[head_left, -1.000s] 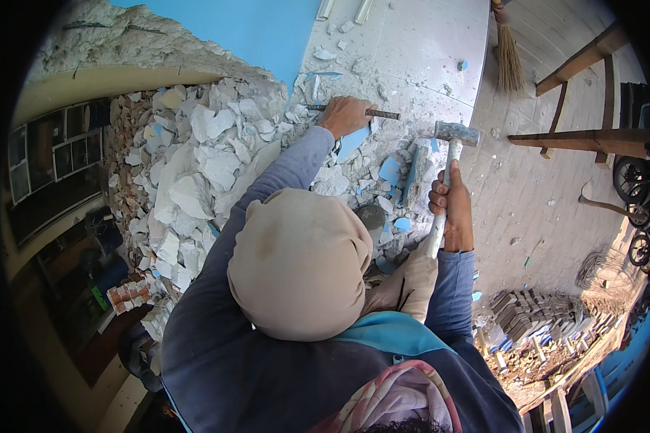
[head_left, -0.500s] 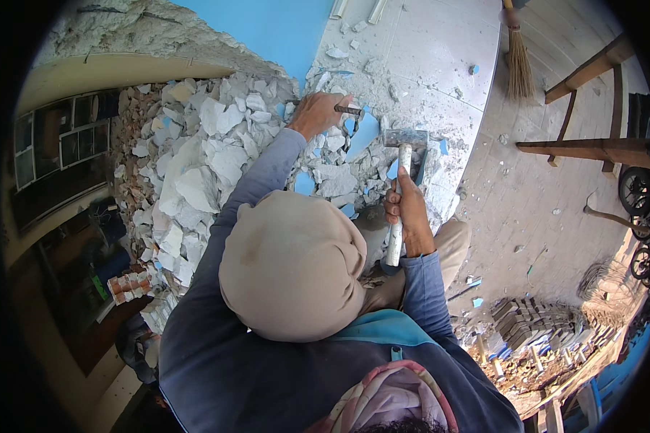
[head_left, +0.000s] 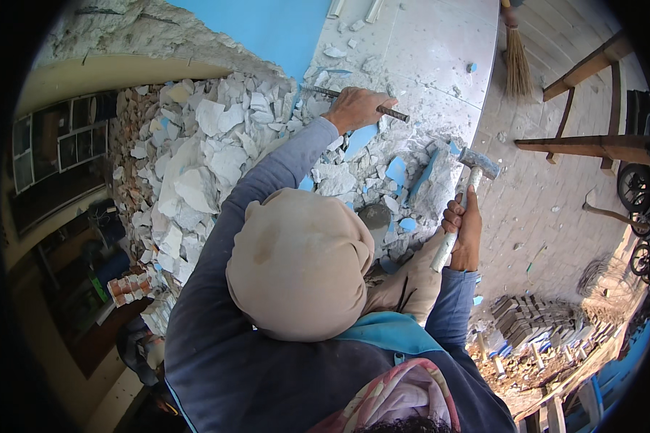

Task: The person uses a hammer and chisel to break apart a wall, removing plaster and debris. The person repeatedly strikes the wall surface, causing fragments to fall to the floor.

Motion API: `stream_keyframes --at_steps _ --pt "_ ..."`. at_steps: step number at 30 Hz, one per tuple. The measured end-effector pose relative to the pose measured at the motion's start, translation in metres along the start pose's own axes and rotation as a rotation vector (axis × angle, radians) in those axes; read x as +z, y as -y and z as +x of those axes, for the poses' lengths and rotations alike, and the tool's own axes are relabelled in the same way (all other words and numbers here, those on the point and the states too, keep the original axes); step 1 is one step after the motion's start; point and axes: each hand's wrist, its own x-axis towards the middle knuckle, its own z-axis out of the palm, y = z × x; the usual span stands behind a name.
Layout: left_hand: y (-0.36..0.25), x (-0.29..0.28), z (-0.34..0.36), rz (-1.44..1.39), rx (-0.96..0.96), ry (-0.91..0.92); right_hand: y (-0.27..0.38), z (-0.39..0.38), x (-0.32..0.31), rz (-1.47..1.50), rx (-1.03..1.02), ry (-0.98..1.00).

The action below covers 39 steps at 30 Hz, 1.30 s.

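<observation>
My left hand [head_left: 355, 110] is closed around a dark ribbed steel rod [head_left: 394, 114], which sticks out on both sides of the fist. The rod lies nearly level over broken pale rubble [head_left: 336, 179] mixed with blue-painted chips. To the right, my right hand [head_left: 466, 229] grips the whitish handle of a hammer [head_left: 479, 163]. Its grey metal head points away from me, near the edge of the pale slab [head_left: 440, 65] and apart from the rod. My bent knee in beige trousers [head_left: 296, 263] hides part of the debris.
A large heap of grey-white chunks [head_left: 195, 184] rises on the left beside a blue wall panel [head_left: 267, 29]. A straw broom [head_left: 517, 61] and wooden legs [head_left: 585, 146] stand at the far right. Stacked blocks [head_left: 531, 321] lie at the lower right.
My left hand has shifted right with the rod, and more of the rod now shows. The hammer has swung right with my right hand, away from the rubble. My right knee has moved left.
</observation>
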Motion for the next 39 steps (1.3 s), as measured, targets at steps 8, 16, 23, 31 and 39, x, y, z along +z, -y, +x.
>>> stream_keyframes --at_steps 8,16,23,31,39 --pt "0.011 0.019 0.008 0.044 -0.064 -0.003 0.037 -0.021 -0.007 -0.029 -0.314 -0.117" --pt "0.011 0.021 0.009 0.062 -0.012 -0.135 -0.003 -0.019 0.113 0.099 -0.353 -0.109" --pt "0.01 0.016 0.014 0.099 -0.119 -0.093 0.003 -0.015 0.068 -0.311 -0.209 0.079" --pt "0.011 0.02 0.015 0.051 -0.144 -0.105 0.015 -0.009 0.132 0.159 -0.569 -0.194" --pt "0.004 0.017 0.0 0.103 -0.117 -0.059 0.007 -0.011 0.073 -0.377 -0.274 0.138"
